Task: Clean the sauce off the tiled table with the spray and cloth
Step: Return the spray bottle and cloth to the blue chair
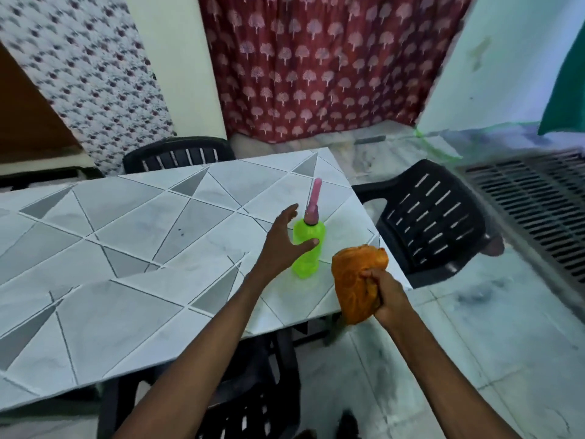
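A bright green spray bottle with a pink nozzle stands upright near the right end of the tiled table. My left hand is spread around the bottle's left side, thumb across its front, fingers apart and not clearly closed on it. My right hand grips a bunched orange cloth just over the table's near right corner. I see no distinct sauce stain; only a small dark speck shows mid-table.
Black plastic chairs stand at the right end, at the far side and under the near edge. A maroon patterned curtain hangs behind. A floor grate lies to the right on the marble floor.
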The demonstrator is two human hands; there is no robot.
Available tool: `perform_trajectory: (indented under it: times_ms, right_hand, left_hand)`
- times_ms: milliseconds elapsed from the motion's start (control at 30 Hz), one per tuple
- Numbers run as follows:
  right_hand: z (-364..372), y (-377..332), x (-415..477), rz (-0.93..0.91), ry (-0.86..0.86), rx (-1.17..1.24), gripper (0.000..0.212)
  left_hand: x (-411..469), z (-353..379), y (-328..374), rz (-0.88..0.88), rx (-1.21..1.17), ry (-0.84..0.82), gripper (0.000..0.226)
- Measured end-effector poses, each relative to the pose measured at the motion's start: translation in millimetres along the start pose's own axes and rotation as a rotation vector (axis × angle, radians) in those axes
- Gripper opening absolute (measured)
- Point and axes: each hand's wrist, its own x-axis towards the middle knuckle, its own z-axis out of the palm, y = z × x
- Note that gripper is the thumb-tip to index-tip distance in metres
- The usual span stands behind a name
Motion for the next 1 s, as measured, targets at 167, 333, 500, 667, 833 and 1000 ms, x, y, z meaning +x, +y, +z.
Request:
perform_trajectory:
  times_ms: [167, 333, 500, 667, 833, 1000]
  right_hand:
    - [5.7, -41.7, 54.6, 0.016, -0.088, -0.089, 0.035]
    - [6.0, -66.9, 101.2, 0.054, -0.208, -0.171, 0.042]
    - [15.3, -72.6, 118.8, 0.103, -0.408, -0.283, 0.03]
    - [48.1, -53.4, 102.1, 0.143, -0.576, -0.405, 0.023]
    - [77.8, 3.4, 49.7, 0.229, -0.687, -0.536, 0.03]
    - [109.8, 91.6, -38.4, 0.313, -0.789, -0.652, 0.024]
  left_hand:
    - [24.0, 25.7, 0.1, -0.063, 0.1, -0.018, 0.062]
    - [21.1, 39.8, -0.1, -0.093, 0.054, 0.124, 0.056]
    - [-2.6, 43.0, 12.8, -0.172, 0.002, 0.334, 0.047]
    - [-51.3, 15.9, 19.4, -0.232, -0.01, 0.56, 0.049]
    - [-142.0, -32.2, 15.6, -0.331, 0.045, 0.732, 0.052]
    - [-275.9, -89.4, 9.9, -0.4, 0.093, 0.928, 0.051]
